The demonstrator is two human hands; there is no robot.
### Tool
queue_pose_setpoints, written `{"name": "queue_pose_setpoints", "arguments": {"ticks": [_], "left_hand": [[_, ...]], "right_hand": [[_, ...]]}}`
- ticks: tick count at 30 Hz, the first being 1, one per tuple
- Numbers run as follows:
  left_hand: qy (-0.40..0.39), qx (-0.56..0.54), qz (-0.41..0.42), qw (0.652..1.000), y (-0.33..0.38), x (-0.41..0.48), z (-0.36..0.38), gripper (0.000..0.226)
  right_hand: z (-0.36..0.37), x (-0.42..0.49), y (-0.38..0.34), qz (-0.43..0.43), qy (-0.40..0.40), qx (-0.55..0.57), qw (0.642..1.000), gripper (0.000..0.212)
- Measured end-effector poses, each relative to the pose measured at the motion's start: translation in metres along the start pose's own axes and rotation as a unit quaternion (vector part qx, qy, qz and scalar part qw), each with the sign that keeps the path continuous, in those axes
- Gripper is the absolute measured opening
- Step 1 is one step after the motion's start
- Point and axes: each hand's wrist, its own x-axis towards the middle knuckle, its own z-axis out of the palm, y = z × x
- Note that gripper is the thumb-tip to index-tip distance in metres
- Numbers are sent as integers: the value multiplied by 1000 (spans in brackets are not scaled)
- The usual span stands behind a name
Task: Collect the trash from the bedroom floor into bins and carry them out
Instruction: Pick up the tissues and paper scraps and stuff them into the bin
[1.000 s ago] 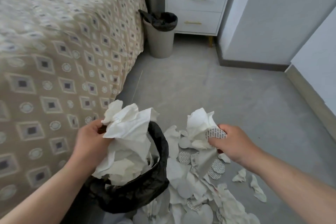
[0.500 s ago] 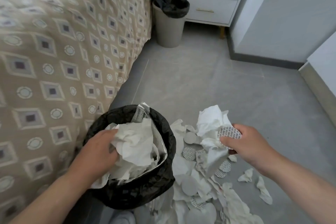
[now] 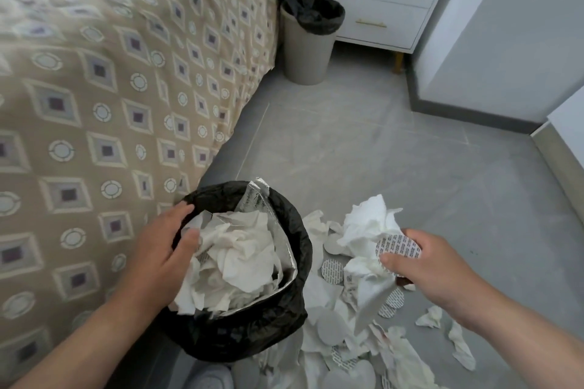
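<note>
Grey tiled floor (image 3: 363,151) beside bed: my left hand (image 3: 161,249) presses crumpled white tissues (image 3: 240,259) into the black-lined bin (image 3: 252,325), fingers spread; right hand (image 3: 423,265) clamped on a white tissue wad with printed round seal (image 3: 376,230)

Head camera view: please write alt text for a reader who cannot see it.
The left hand presses crumpled tissues into a black-lined bin beside a bed, while the right hand holds a bunch of tissues above the litter on the grey floor.

You see the room in soft, even daylight with no glare and only faint shadows beside the bed (image 3: 94,88) and under the near bin (image 3: 252,331), while motion blur smears the bedspread top left and the wide lens bends the wall (image 3: 505,25) lines.
</note>
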Motion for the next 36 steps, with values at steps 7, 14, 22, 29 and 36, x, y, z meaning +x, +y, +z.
{"name": "queue_pose_setpoints", "arguments": {"ticks": [7,14,22,29,36], "left_hand": [[-48,44,-12,998,-29,-25,22,82],[53,-80,-6,995,-34,-24,17,60],[26,-50,-35,998,-50,-30,19,73],[-5,-7,-30,1000,-45,-29,21,84],[2,-5,20,1000,-33,-30,11,75]], "right_hand": [[51,-3,-80,-78,-135,113,981,18],[149,39,-108,-78,-169,52,981,14],[187,54,-76,-156,-122,-356,913,79],[212,64,-52,-124,-262,-438,851,74],[197,53,-45,-131,-248,-431,858,74]]}}
